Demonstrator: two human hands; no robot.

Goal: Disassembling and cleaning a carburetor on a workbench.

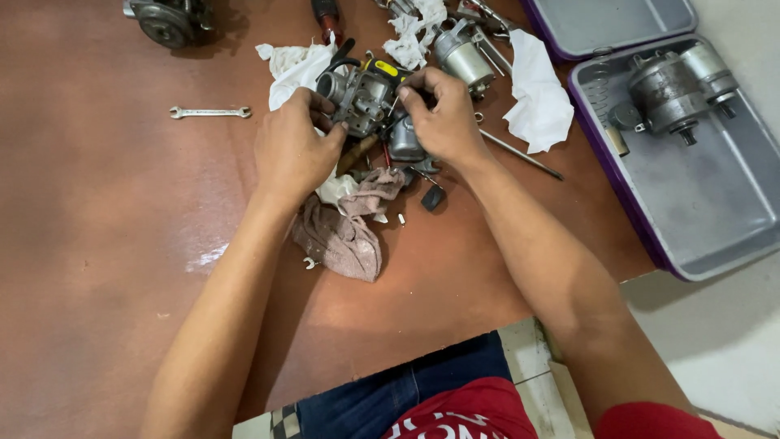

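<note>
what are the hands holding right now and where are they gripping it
Both hands hold a small grey metal carburetor above the brown mat: the left hand grips its left side, the right hand its right side, fingers curled on top.

One wrench point(210, 112), perhaps three white rags point(536, 93), two trays point(691, 203).

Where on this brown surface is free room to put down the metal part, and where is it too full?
Free: the wide brown surface left of the left hand, below the wrench. Crowded: around the metal part both hands hold, with the right hand, the rags and white cloths.
</note>
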